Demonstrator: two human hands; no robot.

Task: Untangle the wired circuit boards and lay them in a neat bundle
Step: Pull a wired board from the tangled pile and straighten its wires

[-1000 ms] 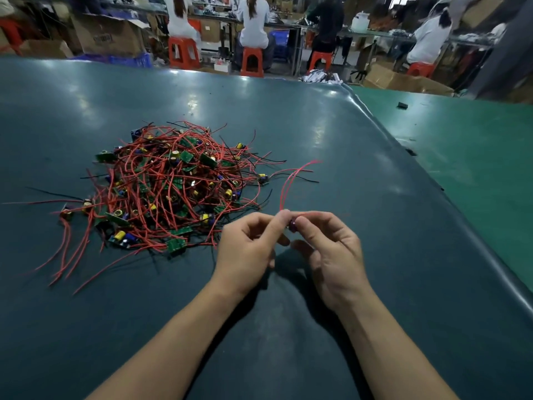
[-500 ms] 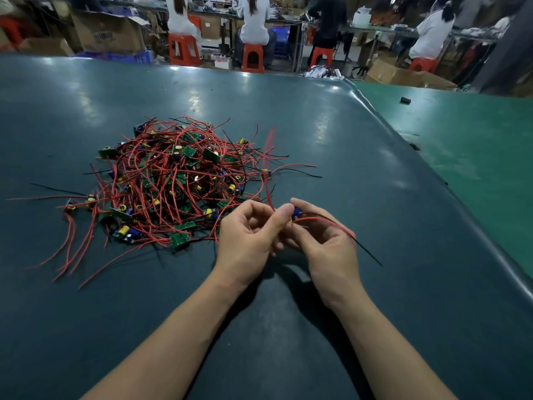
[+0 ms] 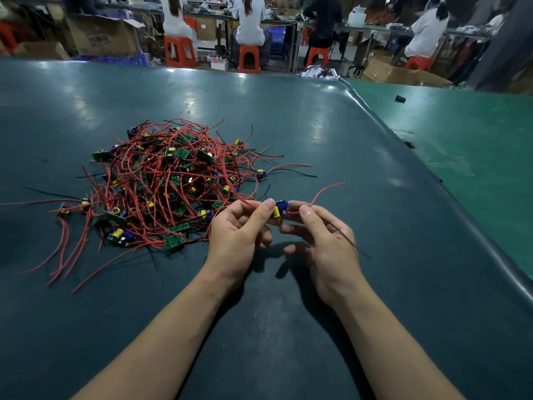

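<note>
As before, board [image 3: 281, 208] between both hands.

We are in a factory assembly hall, an electronics workshop by every sign. Our bench is a long worktable [image 3: 317, 134] under a dark teal mat, and a second table [image 3: 467, 145] with a green mat adjoins it on the right. A heap of small circuit boards [image 3: 173, 183] with red and black leads lies on our mat. Across the aisle, 4 workers [image 3: 249, 15] sit with their backs to us on red plastic stools [image 3: 249, 57] at further benches. Cardboard cartons [image 3: 103, 36] and blue plastic crates [image 3: 135, 59] stand around the floor.
</note>
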